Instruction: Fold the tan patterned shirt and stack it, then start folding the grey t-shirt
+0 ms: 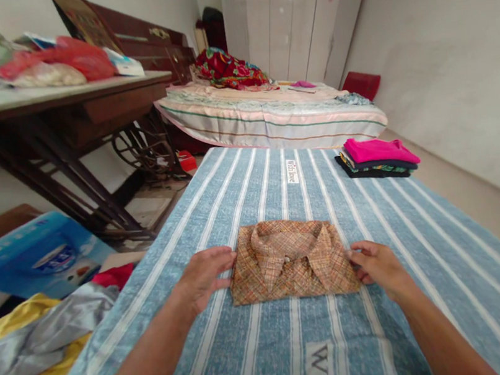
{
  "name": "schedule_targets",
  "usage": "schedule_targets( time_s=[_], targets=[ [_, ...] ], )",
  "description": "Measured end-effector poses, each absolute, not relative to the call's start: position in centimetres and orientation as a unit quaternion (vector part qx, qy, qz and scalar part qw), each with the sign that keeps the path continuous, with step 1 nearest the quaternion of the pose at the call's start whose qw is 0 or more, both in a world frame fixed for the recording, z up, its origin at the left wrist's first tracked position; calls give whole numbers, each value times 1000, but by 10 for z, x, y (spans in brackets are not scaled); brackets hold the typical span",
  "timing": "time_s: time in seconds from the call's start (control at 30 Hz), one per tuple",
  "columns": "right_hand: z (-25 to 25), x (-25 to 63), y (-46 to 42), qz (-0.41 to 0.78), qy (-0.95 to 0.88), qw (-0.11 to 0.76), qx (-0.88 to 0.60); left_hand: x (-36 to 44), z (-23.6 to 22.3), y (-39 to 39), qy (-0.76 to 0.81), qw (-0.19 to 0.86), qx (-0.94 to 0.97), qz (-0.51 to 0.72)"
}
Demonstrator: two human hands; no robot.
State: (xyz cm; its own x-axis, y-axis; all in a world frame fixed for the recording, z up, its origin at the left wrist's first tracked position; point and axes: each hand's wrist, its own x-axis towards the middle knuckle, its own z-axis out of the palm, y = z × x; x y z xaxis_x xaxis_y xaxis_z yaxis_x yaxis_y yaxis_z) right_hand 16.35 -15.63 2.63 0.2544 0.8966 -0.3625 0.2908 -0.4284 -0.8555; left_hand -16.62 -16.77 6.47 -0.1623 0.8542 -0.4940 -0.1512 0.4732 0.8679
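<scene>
A folded brown checked collared shirt (292, 262) lies flat in front of me, its collar on top and pointing toward me. My left hand (207, 275) is at the shirt's left edge, fingers stretched out and thumb apart, fingertips touching or almost touching the cloth. At the opposite edge is my right hand (379, 265), its fingers loosely bent and apart, with the tips against the side of the shirt. Neither hand appears to grip the fabric. Under the shirt is a blue and white striped bedsheet (250, 187).
A stack of folded clothes (380, 158), bright pink on top, sits at the far right. Grey and yellow cloths (44, 350) lie at the left beside a blue box (53, 254). A treadle sewing table (55, 110) stands behind, and another bed (267, 116) lies beyond.
</scene>
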Motion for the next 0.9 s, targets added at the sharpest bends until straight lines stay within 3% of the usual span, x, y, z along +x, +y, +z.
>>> schedule_targets(
  time_s=[0.37,0.57,0.73,0.9],
  targets=[
    [10,160,-139,570,-422,312,-633,-165,68,-140,671,589,289,345],
    [4,161,-133,570,-453,291,-620,-164,60,-126,690,567,328,309],
    [6,156,-131,507,-492,357,-612,-167,56,-121,686,553,372,294],
    [14,146,-132,527,-433,417,-601,-161,57,-123,696,436,480,307]
  ],
)
